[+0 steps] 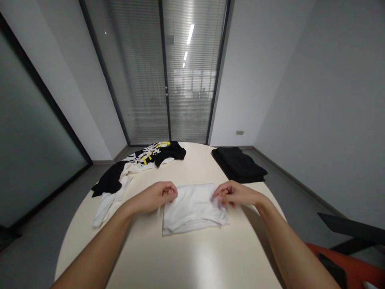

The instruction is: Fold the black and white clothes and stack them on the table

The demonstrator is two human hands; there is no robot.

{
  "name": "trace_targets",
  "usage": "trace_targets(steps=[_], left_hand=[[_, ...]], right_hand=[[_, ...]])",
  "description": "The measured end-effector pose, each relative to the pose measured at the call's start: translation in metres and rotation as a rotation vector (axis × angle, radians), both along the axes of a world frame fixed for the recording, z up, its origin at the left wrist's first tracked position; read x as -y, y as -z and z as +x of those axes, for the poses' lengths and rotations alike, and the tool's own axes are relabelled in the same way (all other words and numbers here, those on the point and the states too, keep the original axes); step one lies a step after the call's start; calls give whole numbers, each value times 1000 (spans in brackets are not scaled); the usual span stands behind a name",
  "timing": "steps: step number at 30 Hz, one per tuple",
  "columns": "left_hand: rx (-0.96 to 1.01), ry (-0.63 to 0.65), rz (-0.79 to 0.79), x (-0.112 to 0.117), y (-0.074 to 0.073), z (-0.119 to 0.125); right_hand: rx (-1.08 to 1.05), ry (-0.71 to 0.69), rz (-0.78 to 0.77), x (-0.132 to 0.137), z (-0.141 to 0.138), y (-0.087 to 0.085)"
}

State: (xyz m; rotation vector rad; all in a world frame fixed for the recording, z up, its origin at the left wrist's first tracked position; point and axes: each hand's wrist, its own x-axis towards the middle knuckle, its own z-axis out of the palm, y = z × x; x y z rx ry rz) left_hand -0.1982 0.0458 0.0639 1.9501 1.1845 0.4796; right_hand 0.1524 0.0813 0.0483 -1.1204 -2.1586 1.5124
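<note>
A folded white garment [192,208] lies on the cream oval table [186,261] in front of me. My left hand [159,196] is closed in a pinch on the garment's far left corner. My right hand [233,193] is closed in a pinch on its far right edge. Both forearms reach in from the bottom of the view, one on each side of the cloth.
A loose heap of black, white and yellow clothing [135,168] sprawls over the table's far left. A folded stack of black clothes [239,163] sits at the far right edge. An orange chair [345,265] stands at the lower right. Glass doors with blinds are behind the table.
</note>
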Motion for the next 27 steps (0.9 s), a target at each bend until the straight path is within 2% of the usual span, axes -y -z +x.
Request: trace_targets(steps=[2,3,4,6,8,10,15,23,27], left_hand=[[-28,-112,148,-9,6,-11],[-51,-141,161,-13,9,-17],[-76,-149,136,-16,13,-23],[-114,-128,31,-21,19,-30],[-122,-93,-48,-25,25,-33],[-93,-79,-63,-27,30,-32],[11,-79,46,-33,43,-27],[89,-77,112,-40,60,-30],[155,-92,66,-43,66,-30]], right_hand=[[-16,175,257,-9,2,7],[-8,255,377,-13,3,11],[7,311,468,-17,5,16],[38,336,557,-23,8,24],[42,292,556,-27,10,32],[37,244,514,-28,9,37],[-34,180,389,-29,4,44],[-80,199,322,-33,2,50],[-85,239,347,-35,-1,50]])
